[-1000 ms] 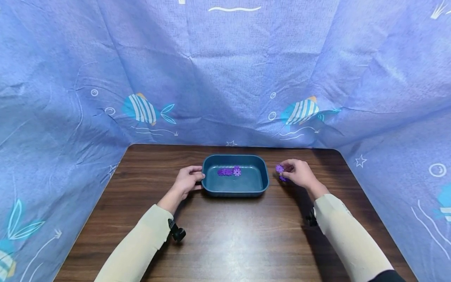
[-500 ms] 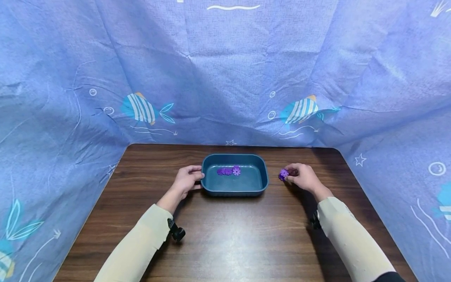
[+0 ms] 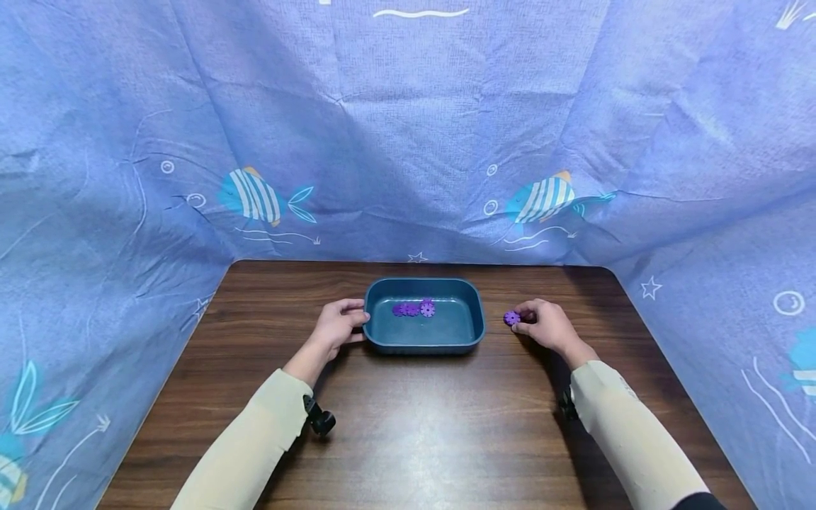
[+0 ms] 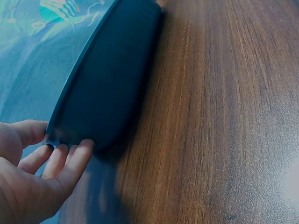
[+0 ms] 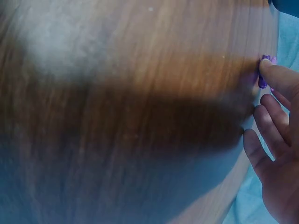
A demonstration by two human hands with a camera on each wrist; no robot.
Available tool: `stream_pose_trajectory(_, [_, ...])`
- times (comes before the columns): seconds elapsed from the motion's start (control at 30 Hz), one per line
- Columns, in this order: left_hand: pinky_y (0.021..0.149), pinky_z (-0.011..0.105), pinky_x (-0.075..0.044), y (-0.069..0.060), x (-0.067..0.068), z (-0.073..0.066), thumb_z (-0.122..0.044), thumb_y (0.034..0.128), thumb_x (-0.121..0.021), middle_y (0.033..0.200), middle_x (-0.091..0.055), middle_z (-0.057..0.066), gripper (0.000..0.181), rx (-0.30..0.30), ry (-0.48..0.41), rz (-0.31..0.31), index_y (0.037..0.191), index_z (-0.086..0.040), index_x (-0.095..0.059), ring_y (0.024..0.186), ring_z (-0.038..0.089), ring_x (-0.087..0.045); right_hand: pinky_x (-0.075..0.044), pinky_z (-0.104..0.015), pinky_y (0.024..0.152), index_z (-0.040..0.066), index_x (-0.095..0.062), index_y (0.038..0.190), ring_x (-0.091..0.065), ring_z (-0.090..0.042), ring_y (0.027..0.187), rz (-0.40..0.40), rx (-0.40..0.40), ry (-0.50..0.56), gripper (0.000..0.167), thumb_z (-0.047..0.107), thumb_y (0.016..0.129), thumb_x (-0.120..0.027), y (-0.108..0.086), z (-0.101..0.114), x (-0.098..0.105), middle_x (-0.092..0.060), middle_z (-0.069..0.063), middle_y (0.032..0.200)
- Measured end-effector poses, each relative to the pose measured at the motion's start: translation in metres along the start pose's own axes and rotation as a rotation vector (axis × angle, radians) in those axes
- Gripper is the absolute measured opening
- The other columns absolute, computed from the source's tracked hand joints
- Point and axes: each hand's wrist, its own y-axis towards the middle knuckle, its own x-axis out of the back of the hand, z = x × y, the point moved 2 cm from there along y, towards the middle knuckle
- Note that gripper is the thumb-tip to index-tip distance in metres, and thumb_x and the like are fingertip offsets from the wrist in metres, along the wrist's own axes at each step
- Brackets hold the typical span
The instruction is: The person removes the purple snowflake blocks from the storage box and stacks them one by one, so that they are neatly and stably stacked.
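Observation:
A dark teal rectangular tray (image 3: pixel 424 348) stands on the wooden table. At its left end my left hand (image 3: pixel 335 329) holds it, thumb at the rim and the other fingers against the outer wall, as the left wrist view shows on this hand (image 4: pixel 44 177). Inside the tray several purple snowflake discs (image 3: pixel 413 309) lie in a short row. Right of the tray, my right hand (image 3: pixel 547 324) pinches a purple snowflake disc (image 3: pixel 511 318) between thumb and fingertips, just over the table. Edge-on in the right wrist view, the purple piece (image 5: pixel 263 77) is partly hidden by the thumb.
The brown wood-grain table (image 3: pixel 408 425) ends at the back against a blue cloth (image 3: pixel 408 142) printed with fish. Cloth also hangs at both sides. A small black camera (image 3: pixel 321 423) on the left wrist sits low over the tabletop.
Two purple discs showed apart at my right hand a second ago; now they appear as one, lower and closer to the table. The left hand and tray have kept their places.

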Motion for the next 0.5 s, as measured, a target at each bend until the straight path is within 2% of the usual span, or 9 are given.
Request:
stream_pose_trajectory(0.2, [0.081,0.038,-0.065,-0.0006,0.0003,0.0006,-0.005,0.0999,-0.064,0.137,-0.061,0.025,0.046,0.008,0.009,0.002,0.144,0.001,-0.054,0.113,0.033,-0.068,-0.055,-0.045,0.082,0.004,-0.076,0.106,-0.067,-0.026,0.09,-0.017,0.005,-0.02,0.029,0.018,0.083,-0.085,0.001,0.0,-0.0013,-0.071,-0.011,0.098])
stream_pose_trajectory(0.5, [0.079,0.036,-0.065,0.0003,0.0006,0.001,-0.005,0.0996,-0.064,0.138,-0.06,0.027,0.046,0.002,0.0,0.007,0.144,0.002,-0.053,0.113,0.034,-0.068,-0.056,-0.051,0.086,0.003,-0.075,0.111,-0.067,-0.029,0.095,0.021,-0.015,-0.032,0.032,0.019,0.085,-0.084,0.0045,0.0011,-0.0018,-0.072,-0.015,0.106])
